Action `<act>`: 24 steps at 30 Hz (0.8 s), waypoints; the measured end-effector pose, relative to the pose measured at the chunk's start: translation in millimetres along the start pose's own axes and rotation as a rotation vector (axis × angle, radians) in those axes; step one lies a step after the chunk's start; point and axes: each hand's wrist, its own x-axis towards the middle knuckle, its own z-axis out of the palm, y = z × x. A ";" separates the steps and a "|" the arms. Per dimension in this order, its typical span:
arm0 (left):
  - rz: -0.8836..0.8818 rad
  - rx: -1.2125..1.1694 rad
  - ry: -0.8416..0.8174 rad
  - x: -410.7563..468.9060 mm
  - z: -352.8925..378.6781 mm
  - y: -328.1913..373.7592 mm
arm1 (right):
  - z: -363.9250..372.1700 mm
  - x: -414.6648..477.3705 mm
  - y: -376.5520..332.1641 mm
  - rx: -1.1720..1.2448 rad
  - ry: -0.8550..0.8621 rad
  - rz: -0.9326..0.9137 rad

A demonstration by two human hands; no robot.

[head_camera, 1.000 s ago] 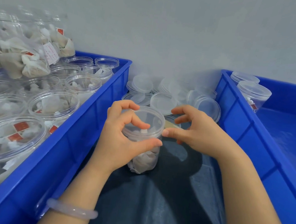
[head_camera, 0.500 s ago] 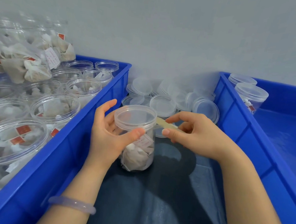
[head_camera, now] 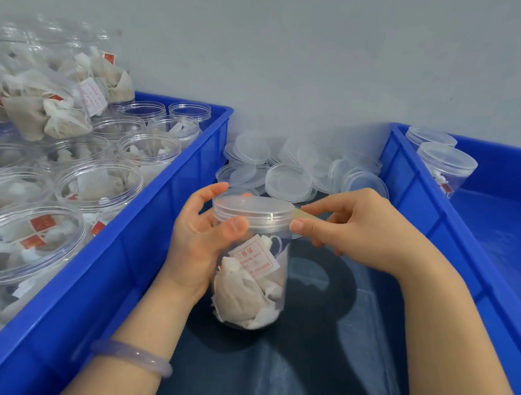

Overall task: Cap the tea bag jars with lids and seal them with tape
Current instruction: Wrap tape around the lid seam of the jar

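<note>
— So, what are the fingers doing?
— The left hand (head_camera: 198, 239) has its fingers (head_camera: 235, 227) curled round the clear plastic jar of tea bags (head_camera: 250, 283), thumb against its translucent round lid (head_camera: 253, 211). The right hand (head_camera: 361, 230) has its fingers (head_camera: 301, 225) pinching a tan strip of tape (head_camera: 305, 215) at the lid's rim.
— And the jar?
— Upright on the dark surface (head_camera: 298, 378), between the left blue plastic crate (head_camera: 138, 248) and the right blue plastic crate (head_camera: 427, 221), with loose clear lids (head_camera: 290, 181) heaped just behind it.

Your dark surface (head_camera: 313, 389): 2 bins, lids, 1 jar.
Ref the jar (head_camera: 253, 286) standing mid-surface: left blue bin (head_camera: 109, 278) just to its L, right blue bin (head_camera: 459, 250) near on its R, lid pile (head_camera: 290, 178) close behind it.
</note>
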 end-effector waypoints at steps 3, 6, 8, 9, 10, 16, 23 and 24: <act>-0.052 -0.047 -0.029 -2.8 2.5 -1.6 | 0.5 1.3 0.2 -0.008 -0.029 0.039; -0.037 0.074 -0.080 -4.4 2.4 -0.1 | 0.6 0.5 0.7 -0.079 -0.038 0.046; 0.001 0.268 -0.092 -3.9 4.0 2.7 | 1.5 -1.5 -0.8 -0.120 -0.032 0.032; 0.012 0.376 -0.078 -3.1 4.9 3.7 | 2.4 -2.1 -2.0 -0.141 -0.023 0.024; 0.014 0.479 -0.043 -2.7 5.7 4.8 | 3.5 -2.5 -3.6 -0.162 -0.013 0.017; 0.075 0.581 0.111 -6.0 9.9 4.2 | 14.0 -2.2 -14.5 -0.174 0.019 -0.025; 0.033 0.472 0.238 1.9 -0.9 3.3 | 9.7 -7.9 -21.6 -0.034 -0.184 -0.104; 0.032 0.459 0.231 2.4 -2.3 4.3 | 8.7 -7.5 -20.0 -0.037 -0.188 -0.096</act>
